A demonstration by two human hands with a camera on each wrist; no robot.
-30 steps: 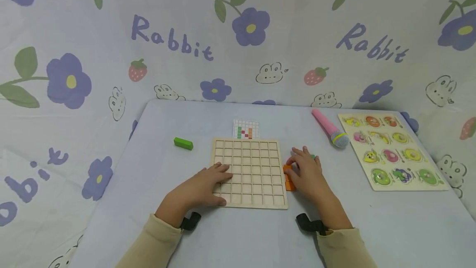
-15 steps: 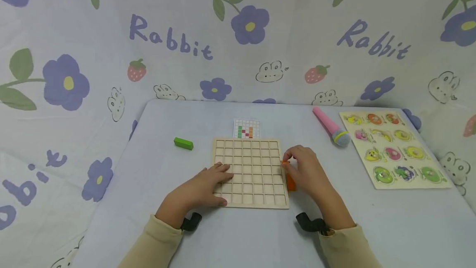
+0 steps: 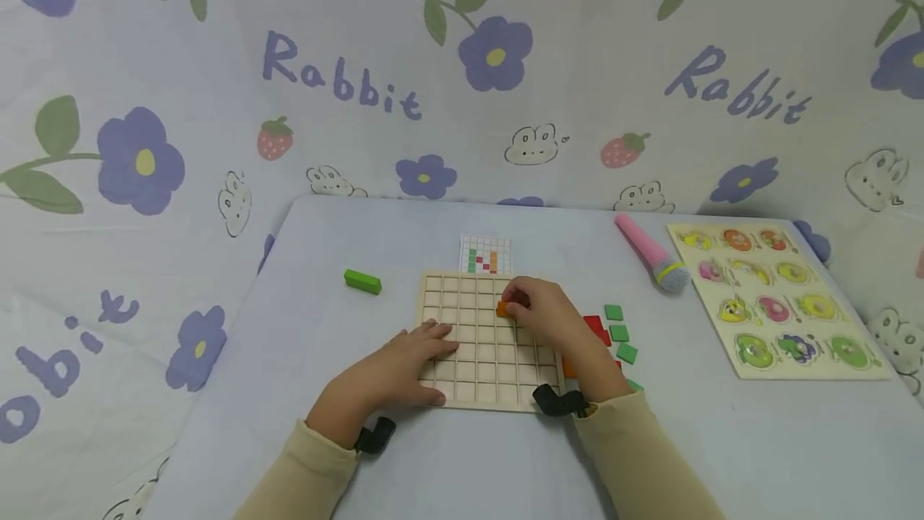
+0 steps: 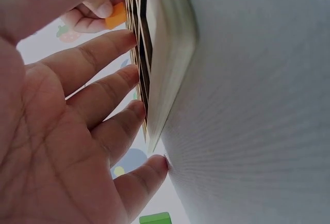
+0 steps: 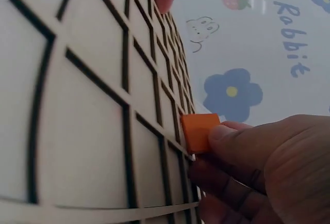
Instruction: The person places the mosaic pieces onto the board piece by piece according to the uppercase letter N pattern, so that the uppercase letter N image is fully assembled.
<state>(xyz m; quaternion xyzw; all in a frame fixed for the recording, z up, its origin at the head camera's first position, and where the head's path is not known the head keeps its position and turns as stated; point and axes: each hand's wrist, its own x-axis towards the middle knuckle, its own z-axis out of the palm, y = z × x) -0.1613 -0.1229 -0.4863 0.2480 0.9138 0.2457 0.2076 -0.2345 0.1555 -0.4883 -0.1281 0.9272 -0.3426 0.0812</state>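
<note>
A wooden grid board lies flat on the table. My right hand pinches an orange square tile between thumb and fingers, right at the board's cells toward its far right part. In the right wrist view the orange tile stands tilted, one edge at the grid lines. My left hand is spread with its fingers on the board's left side and the thumb at the front edge. In the left wrist view those fingertips rest on the board's rim. A printed pattern card lies just behind the board.
Red tiles, green tiles and some orange ones lie right of the board, partly behind my right forearm. A green block is at the left. A pink toy microphone and a fruit puzzle board lie at the right.
My right hand has picked up an orange tile from beside the board and carried it left over the grid. Red and green tiles it covered now show. My left hand has stayed put.
</note>
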